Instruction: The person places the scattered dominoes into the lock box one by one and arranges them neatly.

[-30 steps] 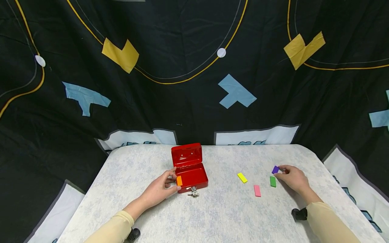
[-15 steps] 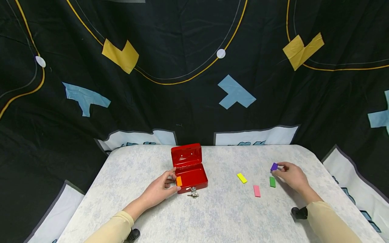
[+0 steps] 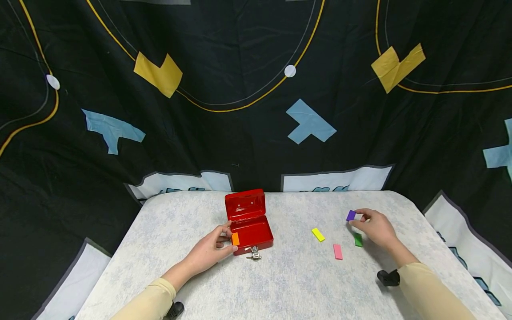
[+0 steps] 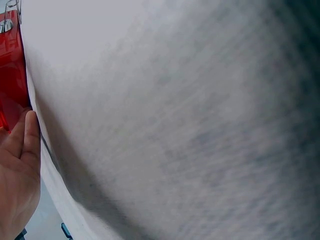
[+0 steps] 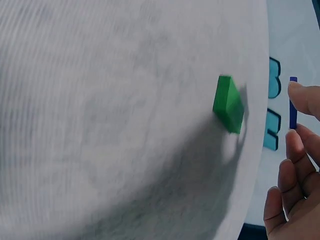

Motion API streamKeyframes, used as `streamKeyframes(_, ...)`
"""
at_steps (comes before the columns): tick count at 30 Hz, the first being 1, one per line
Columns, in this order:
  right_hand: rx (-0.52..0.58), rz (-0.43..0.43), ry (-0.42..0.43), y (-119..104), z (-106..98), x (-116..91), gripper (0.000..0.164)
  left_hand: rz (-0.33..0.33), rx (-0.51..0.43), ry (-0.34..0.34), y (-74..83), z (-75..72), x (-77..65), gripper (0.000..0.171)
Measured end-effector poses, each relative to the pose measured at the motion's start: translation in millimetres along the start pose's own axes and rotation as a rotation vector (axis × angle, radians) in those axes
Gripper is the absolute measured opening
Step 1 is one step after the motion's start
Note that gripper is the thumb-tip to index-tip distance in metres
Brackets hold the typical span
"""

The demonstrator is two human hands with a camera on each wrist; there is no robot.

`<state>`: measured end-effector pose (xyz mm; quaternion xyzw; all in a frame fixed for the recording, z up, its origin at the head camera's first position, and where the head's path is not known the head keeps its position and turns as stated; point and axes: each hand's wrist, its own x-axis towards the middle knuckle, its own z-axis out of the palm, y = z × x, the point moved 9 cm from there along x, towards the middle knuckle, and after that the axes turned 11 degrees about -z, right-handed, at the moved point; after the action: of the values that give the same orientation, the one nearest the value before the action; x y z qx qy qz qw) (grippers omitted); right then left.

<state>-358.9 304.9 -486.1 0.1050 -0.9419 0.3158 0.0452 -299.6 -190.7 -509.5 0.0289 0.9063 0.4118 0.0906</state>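
In the head view, a red metal cash box (image 3: 256,233) stands with its lid up. An orange block (image 3: 235,239) is in its left part. My left hand (image 3: 206,252) rests at the box's left side, thumb by the front corner and index finger by the back. The left wrist view shows straight fingers (image 4: 31,132) against the red box (image 4: 11,65). My right hand (image 3: 377,227) pinches a thin purple block (image 3: 350,215) between thumb and fingers, raised over the table. In the right wrist view the purple block (image 5: 293,102) shows edge-on.
On the table, a green block (image 3: 358,240) lies just below the right hand, with a pink block (image 3: 338,252) and a yellow block (image 3: 318,234) to its left. A metal latch with a key (image 3: 254,254) hangs at the box's front. A black curtain (image 3: 240,146) hangs behind.
My right hand has lifted the purple block off the table and carried it leftward and away from me. My left hand and the cash box have stayed in place.
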Motion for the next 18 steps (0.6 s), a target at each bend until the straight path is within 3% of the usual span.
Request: streamKeyframes(18, 0.021, -0.044, -0.014, -33, 17, 13, 0.057, -0.003, -0.002, -0.005, -0.4, 0.0, 0.8, 0.038)
